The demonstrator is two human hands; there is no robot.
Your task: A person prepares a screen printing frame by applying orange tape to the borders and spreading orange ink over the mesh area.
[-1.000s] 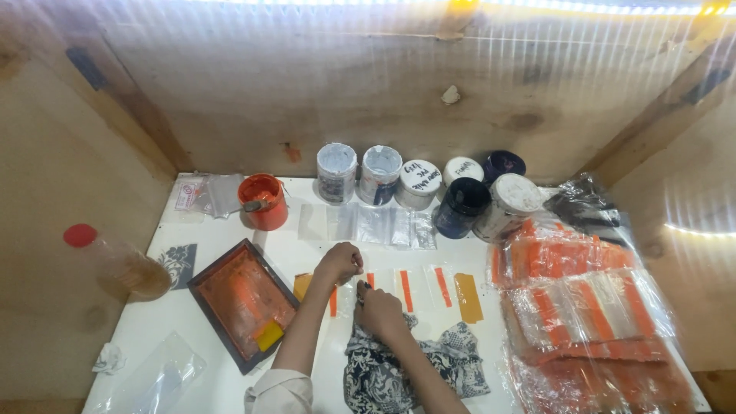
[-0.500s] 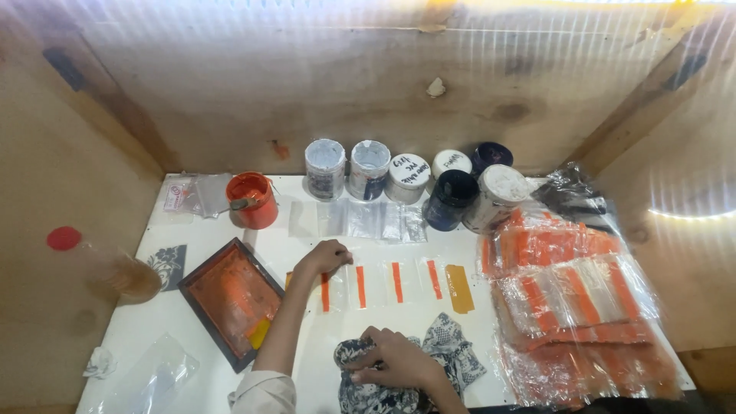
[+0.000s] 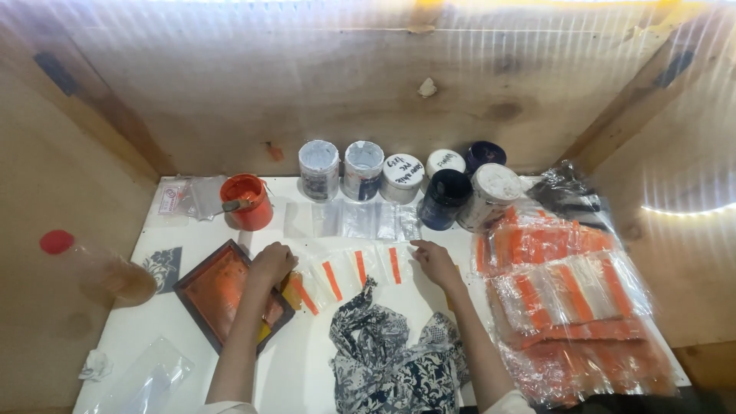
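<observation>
My left hand (image 3: 272,264) rests with its fingers curled over the near right corner of a dark printing frame (image 3: 218,295) with an orange-stained screen. Beside it lies a row of small clear bags (image 3: 360,268), each with an orange stripe. My right hand (image 3: 435,262) is at the right end of that row, its fingers spread and its fingertips on a bag. A blue and white patterned cloth (image 3: 391,356) lies crumpled between my forearms.
An orange paint pot (image 3: 247,201) and several jars (image 3: 402,180) stand along the back wall. Unprinted clear bags (image 3: 349,221) lie before them. A pile of orange-printed bags (image 3: 567,307) fills the right side. A red-capped bottle (image 3: 92,268) lies at the left.
My right hand has left the cloth and moved up to the right end of the row of bags. My left hand has slid left from the bags onto the frame's corner.
</observation>
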